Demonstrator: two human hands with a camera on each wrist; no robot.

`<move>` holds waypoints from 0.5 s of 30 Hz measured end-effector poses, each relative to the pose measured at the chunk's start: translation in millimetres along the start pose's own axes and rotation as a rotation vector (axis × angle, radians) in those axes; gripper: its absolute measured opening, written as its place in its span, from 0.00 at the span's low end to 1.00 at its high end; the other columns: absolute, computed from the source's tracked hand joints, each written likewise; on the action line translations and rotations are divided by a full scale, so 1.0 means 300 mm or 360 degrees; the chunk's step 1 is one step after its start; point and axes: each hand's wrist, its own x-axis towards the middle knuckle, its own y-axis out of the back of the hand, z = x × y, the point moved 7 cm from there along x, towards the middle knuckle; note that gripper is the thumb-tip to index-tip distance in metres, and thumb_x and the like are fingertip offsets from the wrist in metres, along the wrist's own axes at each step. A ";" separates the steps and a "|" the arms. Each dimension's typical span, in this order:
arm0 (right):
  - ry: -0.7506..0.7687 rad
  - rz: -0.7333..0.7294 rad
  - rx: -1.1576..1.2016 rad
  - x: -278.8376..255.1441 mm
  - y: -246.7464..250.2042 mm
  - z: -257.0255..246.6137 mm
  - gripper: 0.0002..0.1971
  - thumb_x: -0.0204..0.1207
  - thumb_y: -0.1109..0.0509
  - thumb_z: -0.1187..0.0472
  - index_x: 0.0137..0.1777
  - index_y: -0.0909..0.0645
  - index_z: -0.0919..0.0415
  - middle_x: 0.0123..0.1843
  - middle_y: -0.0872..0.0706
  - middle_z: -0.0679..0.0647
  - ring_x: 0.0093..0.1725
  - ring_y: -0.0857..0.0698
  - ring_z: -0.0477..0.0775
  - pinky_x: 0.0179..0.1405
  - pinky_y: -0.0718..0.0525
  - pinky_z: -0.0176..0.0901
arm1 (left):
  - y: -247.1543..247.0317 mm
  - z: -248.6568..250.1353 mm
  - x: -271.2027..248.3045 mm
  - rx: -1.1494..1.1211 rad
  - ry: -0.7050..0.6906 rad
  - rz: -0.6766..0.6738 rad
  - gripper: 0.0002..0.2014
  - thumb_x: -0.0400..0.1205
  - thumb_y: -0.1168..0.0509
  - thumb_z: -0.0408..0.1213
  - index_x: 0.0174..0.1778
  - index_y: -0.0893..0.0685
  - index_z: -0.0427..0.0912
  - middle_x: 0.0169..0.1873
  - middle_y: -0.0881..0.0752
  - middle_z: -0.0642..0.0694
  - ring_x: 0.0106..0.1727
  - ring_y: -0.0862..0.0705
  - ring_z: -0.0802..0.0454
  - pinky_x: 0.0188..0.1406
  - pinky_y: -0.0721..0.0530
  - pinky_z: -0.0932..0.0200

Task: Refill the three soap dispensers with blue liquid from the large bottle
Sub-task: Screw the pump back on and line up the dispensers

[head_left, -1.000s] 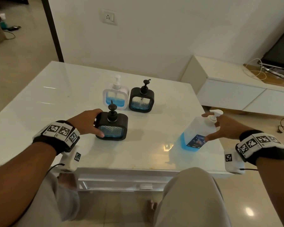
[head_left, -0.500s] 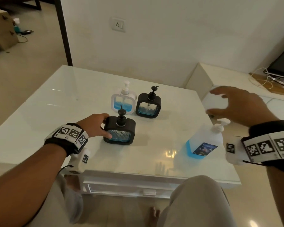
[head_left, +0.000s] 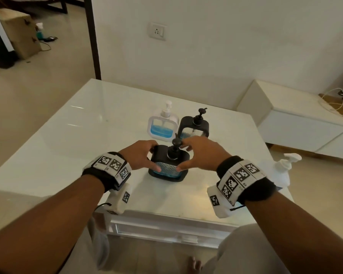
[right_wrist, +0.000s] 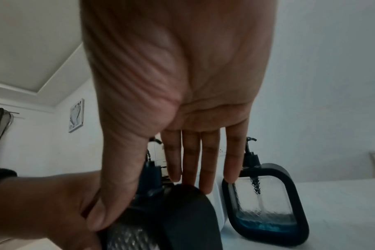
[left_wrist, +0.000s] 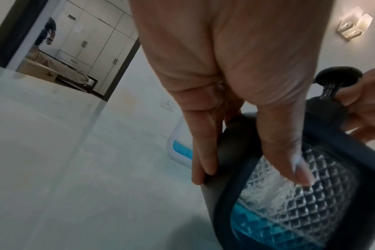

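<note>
The near black dispenser (head_left: 167, 165) stands on the white table (head_left: 77, 139) with a little blue liquid at its bottom. My left hand (head_left: 153, 158) grips its left side, thumb on the patterned front (left_wrist: 289, 203). My right hand (head_left: 183, 155) reaches it from the right: thumb on the front, straight fingers (right_wrist: 188, 160) over the top beside the pump head. Behind stand the white dispenser (head_left: 160, 127) and the far black dispenser (head_left: 194, 125), both low on blue liquid. The large bottle (head_left: 281, 171) stands near the table's right edge, partly hidden behind my right wrist.
A low white cabinet (head_left: 295, 125) with cables on top stands right of the table. A wall with a socket (head_left: 156, 31) is just behind the table. A cardboard box (head_left: 22, 32) sits on the floor far left. My knees are under the near edge.
My right hand let go of the large bottle, rose, and swung left onto the near black dispenser. The left hand kept its hold on that dispenser.
</note>
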 end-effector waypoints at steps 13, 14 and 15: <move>-0.0271 0.0097 -0.0122 -0.032 0.097 0.238 0.25 0.65 0.18 0.49 0.58 0.21 0.58 0.51 0.14 0.52 0.49 0.17 0.51 0.45 0.22 0.36 | -0.074 0.129 0.025 -0.0369 -0.0187 0.0030 0.34 0.74 0.23 0.44 0.74 0.31 0.48 0.70 0.24 0.49 0.63 0.20 0.54 0.61 0.20 0.59; -0.0299 0.0112 -0.0128 -0.028 0.108 0.264 0.25 0.64 0.17 0.50 0.57 0.20 0.58 0.50 0.14 0.53 0.47 0.17 0.51 0.41 0.24 0.34 | -0.075 0.123 0.025 -0.0340 -0.0174 0.0008 0.34 0.74 0.23 0.44 0.73 0.30 0.48 0.70 0.23 0.49 0.62 0.21 0.55 0.59 0.20 0.61; -0.0332 0.0121 -0.0139 -0.022 0.115 0.291 0.24 0.64 0.17 0.51 0.56 0.20 0.59 0.48 0.14 0.52 0.46 0.18 0.51 0.38 0.25 0.33 | -0.076 0.117 0.025 -0.0317 -0.0165 -0.0010 0.33 0.74 0.23 0.44 0.73 0.30 0.48 0.70 0.23 0.49 0.62 0.20 0.55 0.59 0.20 0.61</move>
